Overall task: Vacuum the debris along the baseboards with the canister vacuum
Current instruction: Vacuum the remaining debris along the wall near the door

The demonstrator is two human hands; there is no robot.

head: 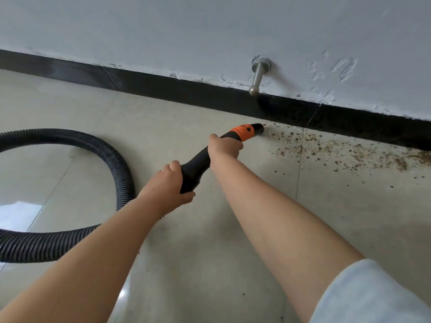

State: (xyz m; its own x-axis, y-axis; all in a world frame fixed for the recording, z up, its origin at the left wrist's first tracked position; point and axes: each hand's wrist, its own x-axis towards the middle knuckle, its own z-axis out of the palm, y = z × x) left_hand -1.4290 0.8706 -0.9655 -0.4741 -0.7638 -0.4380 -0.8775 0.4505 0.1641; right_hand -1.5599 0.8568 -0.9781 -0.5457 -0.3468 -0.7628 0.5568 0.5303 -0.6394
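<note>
both hands grip vac nozzle (210, 157) — l hand (166, 183), r hand (224, 146) — tip at debris (338, 148).

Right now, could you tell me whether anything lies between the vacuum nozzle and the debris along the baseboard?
Nothing visible does. The nozzle already sits at the near edge of the debris, which stretches rightward along the baseboard. The door stop is mounted higher on the wall.

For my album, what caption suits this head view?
Both hands, left hand and right hand, aim vacuum nozzle at debris along black baseboard.
</note>
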